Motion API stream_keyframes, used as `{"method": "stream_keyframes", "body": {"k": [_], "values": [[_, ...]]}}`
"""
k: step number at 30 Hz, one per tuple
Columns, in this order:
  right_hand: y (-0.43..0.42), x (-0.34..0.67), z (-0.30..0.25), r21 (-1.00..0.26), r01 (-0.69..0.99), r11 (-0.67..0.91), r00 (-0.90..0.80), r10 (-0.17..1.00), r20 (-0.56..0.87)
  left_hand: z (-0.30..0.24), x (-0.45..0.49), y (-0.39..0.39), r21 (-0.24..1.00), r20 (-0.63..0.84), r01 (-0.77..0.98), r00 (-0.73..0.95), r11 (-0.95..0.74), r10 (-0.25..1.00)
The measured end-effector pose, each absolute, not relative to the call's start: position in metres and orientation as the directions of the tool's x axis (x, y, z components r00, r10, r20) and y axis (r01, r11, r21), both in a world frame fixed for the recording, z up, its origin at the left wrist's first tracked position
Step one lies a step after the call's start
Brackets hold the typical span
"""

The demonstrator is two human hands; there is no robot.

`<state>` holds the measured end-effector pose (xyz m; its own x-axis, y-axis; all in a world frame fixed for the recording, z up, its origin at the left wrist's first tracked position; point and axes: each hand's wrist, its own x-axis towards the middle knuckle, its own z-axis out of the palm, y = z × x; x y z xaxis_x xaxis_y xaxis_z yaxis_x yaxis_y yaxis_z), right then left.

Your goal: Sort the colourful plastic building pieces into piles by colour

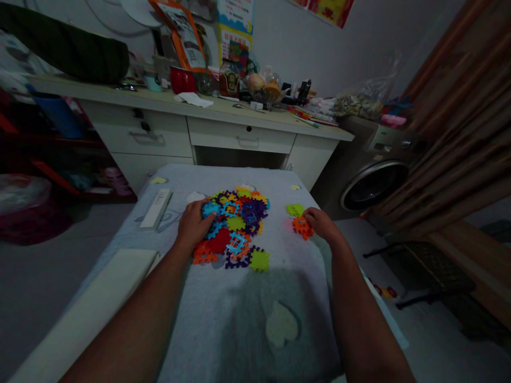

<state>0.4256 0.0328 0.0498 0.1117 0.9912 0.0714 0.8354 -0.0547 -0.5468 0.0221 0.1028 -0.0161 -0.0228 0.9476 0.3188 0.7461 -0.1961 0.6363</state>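
Observation:
A heap of interlocking plastic tiles (236, 223) in purple, green, red, orange, yellow and blue lies on the cloth-covered table. At its left edge is my left hand (194, 223), thumb and fingers closed about a light blue tile (208, 208). To the right of the heap, my right hand (320, 222) pinches the edge of an orange tile (302, 227). Just beyond that orange tile lies a lime green tile (295, 209). A separate green tile (260, 260) sits at the near side of the heap, touching a purple one.
A white box (156, 209) lies on the table's left side, with a larger white slab (120, 276) nearer me. Behind stands a cluttered counter (223, 109) with drawers. A washing machine (359, 165) is at the right, beside brown curtains (451, 127).

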Motion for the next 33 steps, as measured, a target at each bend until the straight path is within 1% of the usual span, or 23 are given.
{"method": "stream_keyframes", "body": {"k": [8, 13, 19, 21, 24, 27, 29, 33], "values": [[0.021, 0.431, 0.025, -0.467, 0.880, -0.089, 0.195, 0.963, 0.184, -0.020, 0.020, 0.105, 0.631, 0.334, 0.747, -0.016, -0.211, 0.943], [0.014, 0.426, 0.023, -0.416, 0.904, -0.098, 0.153, 0.983, 0.100, -0.019, 0.021, 0.103, 0.628, 0.348, 0.747, -0.018, -0.219, 0.937], [0.011, 0.411, 0.033, -0.307, 0.946, -0.105, 0.125, 0.991, 0.044, -0.019, 0.022, 0.103, 0.632, 0.320, 0.750, -0.023, -0.196, 0.947], [0.010, 0.409, 0.035, -0.272, 0.957, -0.105, 0.125, 0.991, 0.055, -0.018, 0.022, 0.103, 0.631, 0.319, 0.751, -0.018, -0.198, 0.948], [0.009, 0.406, 0.038, -0.237, 0.967, -0.089, 0.120, 0.986, 0.119, -0.016, 0.022, 0.102, 0.626, 0.320, 0.752, -0.010, -0.204, 0.947], [0.011, 0.393, 0.037, -0.267, 0.964, -0.015, 0.073, 0.975, 0.212, -0.014, 0.022, 0.101, 0.626, 0.312, 0.755, -0.013, -0.195, 0.950], [0.013, 0.376, 0.035, -0.326, 0.941, 0.094, -0.005, 0.965, 0.262, -0.014, 0.023, 0.101, 0.627, 0.311, 0.755, -0.018, -0.191, 0.950], [0.014, 0.332, 0.027, -0.437, 0.848, 0.299, -0.168, 0.934, 0.314, -0.015, 0.023, 0.101, 0.633, 0.324, 0.749, -0.024, -0.198, 0.946]]}}
